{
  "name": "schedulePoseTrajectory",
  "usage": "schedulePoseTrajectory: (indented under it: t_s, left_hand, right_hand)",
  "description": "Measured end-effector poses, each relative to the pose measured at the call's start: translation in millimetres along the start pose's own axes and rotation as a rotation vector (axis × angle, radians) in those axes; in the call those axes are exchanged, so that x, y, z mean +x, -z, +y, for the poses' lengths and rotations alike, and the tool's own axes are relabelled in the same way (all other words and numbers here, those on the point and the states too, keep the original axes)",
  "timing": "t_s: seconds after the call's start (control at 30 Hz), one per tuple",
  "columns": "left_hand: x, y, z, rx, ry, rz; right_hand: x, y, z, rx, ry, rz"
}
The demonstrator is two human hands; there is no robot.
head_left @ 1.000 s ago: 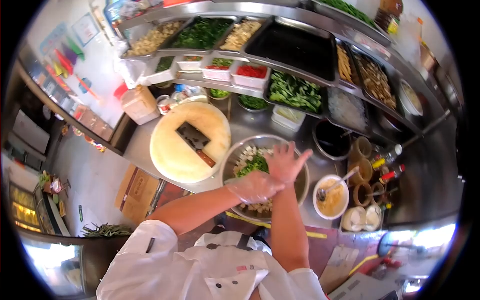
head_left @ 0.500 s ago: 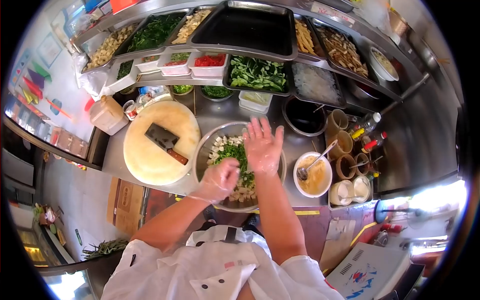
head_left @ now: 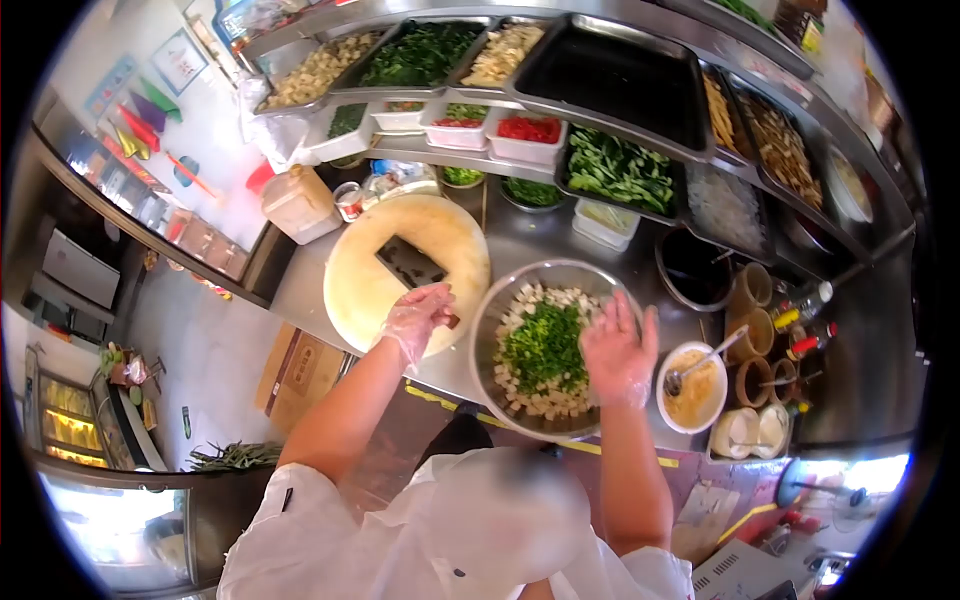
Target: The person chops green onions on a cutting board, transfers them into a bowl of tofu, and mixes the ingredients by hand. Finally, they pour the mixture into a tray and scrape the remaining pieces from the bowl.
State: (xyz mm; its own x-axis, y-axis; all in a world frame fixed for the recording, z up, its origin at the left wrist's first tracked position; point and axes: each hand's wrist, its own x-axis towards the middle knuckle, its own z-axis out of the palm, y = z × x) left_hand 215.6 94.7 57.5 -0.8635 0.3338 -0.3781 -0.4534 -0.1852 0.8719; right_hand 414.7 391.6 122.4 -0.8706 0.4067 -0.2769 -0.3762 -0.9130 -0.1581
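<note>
My left hand (head_left: 415,318), in a thin clear glove, is over the right part of a round cutting board (head_left: 350,285). Its fingers are curled together above the brown handle (head_left: 453,322) of a cleaver (head_left: 409,263) lying flat on the board. Whether they grip that handle I cannot make out. My right hand (head_left: 616,355), gloved too, hangs over the right rim of a metal mixing bowl (head_left: 484,375), fingers stretched out and holding nothing. Inside the bowl are chopped greens (head_left: 545,343) on pale diced cubes (head_left: 535,402).
Right of the bowl stands a white bowl (head_left: 665,398) of yellowish paste with a spoon (head_left: 674,381). Behind it are a pot of dark liquid (head_left: 694,265) and several bottles and jars. Trays of cut vegetables (head_left: 620,175) line the shelf above. A plastic jug (head_left: 300,203) is left.
My left hand has moved from above the mixing bowl to the cutting board by the cleaver handle. My right hand has shifted to the bowl's right side. The view has turned left.
</note>
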Motion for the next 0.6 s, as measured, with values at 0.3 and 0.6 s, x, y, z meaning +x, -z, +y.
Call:
schedulePoseTrajectory:
  t_s: [0.3,0.6]
  left_hand:
    - [296.1,170.3,99.8,0.206,0.013,0.297]
    - [405.0,204.6,190.2,0.667,0.057,0.151]
  right_hand:
    - [8.9,8.7,56.4,-0.083,0.059,0.112]
    - [23.3,-11.3,131.9,-0.139,0.173,0.233]
